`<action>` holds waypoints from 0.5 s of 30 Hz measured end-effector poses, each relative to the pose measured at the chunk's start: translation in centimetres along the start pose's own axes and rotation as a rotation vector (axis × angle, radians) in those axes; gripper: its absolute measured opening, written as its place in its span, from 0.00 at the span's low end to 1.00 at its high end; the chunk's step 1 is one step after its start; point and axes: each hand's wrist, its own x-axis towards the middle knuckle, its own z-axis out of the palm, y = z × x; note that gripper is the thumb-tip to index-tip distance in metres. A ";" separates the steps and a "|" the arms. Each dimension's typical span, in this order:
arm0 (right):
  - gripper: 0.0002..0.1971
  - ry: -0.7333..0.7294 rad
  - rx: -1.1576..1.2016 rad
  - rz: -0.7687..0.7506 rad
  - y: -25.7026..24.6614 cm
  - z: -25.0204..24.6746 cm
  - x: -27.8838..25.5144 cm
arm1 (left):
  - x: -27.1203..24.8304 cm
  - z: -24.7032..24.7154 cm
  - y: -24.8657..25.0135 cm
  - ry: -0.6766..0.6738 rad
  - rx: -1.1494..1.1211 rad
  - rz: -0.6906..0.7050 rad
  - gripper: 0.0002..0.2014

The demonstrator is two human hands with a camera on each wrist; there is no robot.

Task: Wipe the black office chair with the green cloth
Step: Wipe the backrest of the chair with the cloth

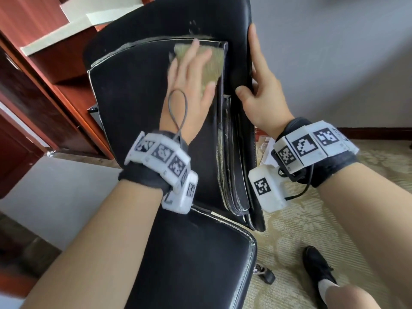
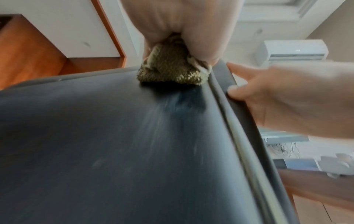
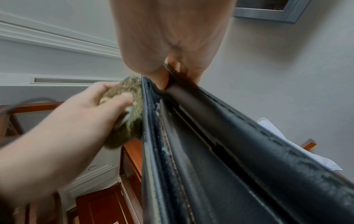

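Observation:
The black office chair [image 1: 138, 97] fills the middle of the head view, backrest upright and seat [image 1: 196, 264] below it. A folded green cloth [image 1: 211, 63] lies against the front pad near its upper right corner. My left hand [image 1: 189, 81] presses flat on it with fingers spread. In the left wrist view the cloth [image 2: 172, 71] bunches under the palm against the leather [image 2: 114, 136]. My right hand [image 1: 260, 85] grips the backrest's right edge, thumb on the front and fingers behind. The right wrist view shows the worn edge seam [image 3: 229, 144] and the cloth [image 3: 130, 121].
Red-brown wooden shelving [image 1: 55, 74] stands close on the left of the chair. Patterned carpet [image 1: 312, 219] lies to the right, with my black shoe [image 1: 316, 264] and a chair caster [image 1: 265, 273] on it. A grey wall is behind.

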 end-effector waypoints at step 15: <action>0.44 0.025 -0.007 -0.014 0.8 0.2 0.9 | -3.3 1.4 -1.1 0.005 -0.008 0.017 0.22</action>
